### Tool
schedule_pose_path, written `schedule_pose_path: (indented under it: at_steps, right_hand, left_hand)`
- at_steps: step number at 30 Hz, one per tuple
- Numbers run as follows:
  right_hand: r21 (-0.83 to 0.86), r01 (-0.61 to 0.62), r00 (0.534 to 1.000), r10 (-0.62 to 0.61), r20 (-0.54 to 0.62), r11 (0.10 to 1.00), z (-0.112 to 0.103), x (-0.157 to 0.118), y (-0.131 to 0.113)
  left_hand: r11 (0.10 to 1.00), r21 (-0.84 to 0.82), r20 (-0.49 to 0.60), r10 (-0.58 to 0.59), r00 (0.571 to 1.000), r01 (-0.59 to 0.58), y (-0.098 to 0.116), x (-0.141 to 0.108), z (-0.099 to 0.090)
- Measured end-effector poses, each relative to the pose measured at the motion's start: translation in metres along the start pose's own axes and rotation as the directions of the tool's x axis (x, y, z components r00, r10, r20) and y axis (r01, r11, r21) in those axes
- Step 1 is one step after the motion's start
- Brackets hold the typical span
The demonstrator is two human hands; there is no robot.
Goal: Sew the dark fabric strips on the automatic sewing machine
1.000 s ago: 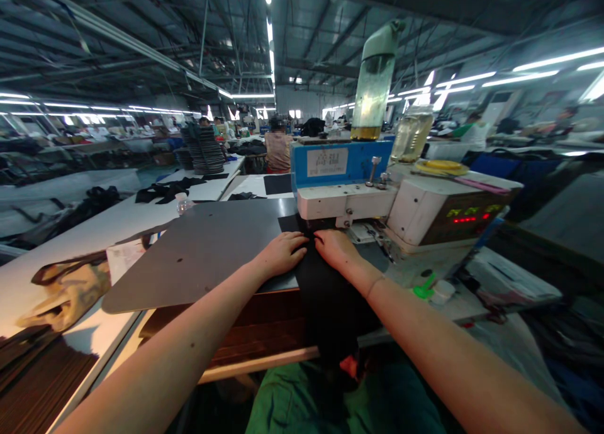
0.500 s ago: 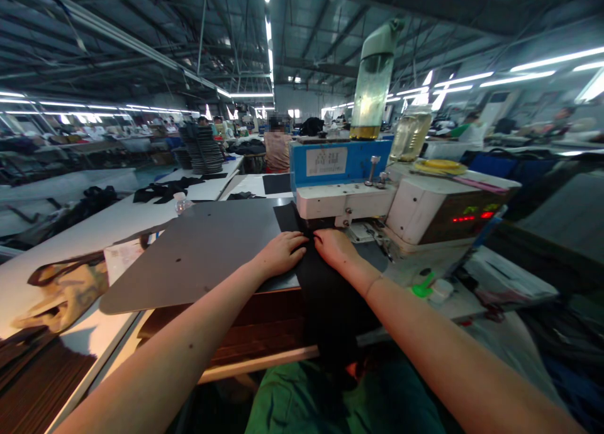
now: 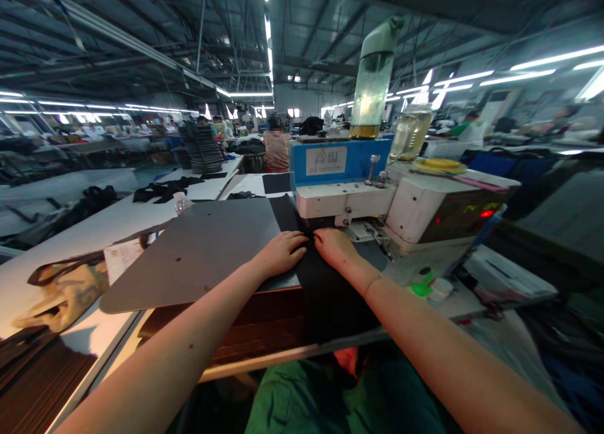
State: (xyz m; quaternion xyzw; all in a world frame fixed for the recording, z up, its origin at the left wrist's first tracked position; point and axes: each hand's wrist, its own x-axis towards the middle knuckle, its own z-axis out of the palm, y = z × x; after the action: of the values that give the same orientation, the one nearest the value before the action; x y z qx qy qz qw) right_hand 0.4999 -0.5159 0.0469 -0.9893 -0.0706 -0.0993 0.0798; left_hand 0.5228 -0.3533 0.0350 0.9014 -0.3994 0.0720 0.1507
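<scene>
A wide strip of black fabric [image 3: 325, 302] runs from the table's front edge, under both hands, up to the blue and white machine [image 3: 340, 201]. My left hand [image 3: 285, 251] lies on its left side, fingers bent and closed at the fabric edge by the machine head. Just to the right, my right hand [image 3: 333, 245] grips the same fabric with its fingers pressed together. Both sets of fingertips almost meet below the head. Where the fabric passes beneath the head, it is partly hidden. A grey metal plate [image 3: 198, 251] extends left of the fabric.
Two liquid-filled bottles, one tall [image 3: 372, 97] and one squat [image 3: 410, 135], stand on the machine. On the right are a control box [image 3: 438, 204] and a green-tipped bottle [image 3: 423, 286]. Tan cloth [image 3: 70, 292] and brown stacked pieces [image 3: 42, 380] lie left. A co-worker [image 3: 277, 150] sits beyond.
The black fabric has slid away from me: its near end has risen off my lap and its far end spreads further past the machine. Both hands stay in place. The red display digits differ.
</scene>
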Motion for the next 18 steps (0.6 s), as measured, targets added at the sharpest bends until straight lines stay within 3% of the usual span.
schedule_pose_path:
  at_steps: [18]
  right_hand:
    - [-0.007,0.001,1.000,-0.001,-0.016,1.000,0.0018,0.0001,-0.0002]
  left_hand:
    - [1.000,-0.007,0.026,-0.008,1.000,0.008,0.0030,0.0001,-0.0040]
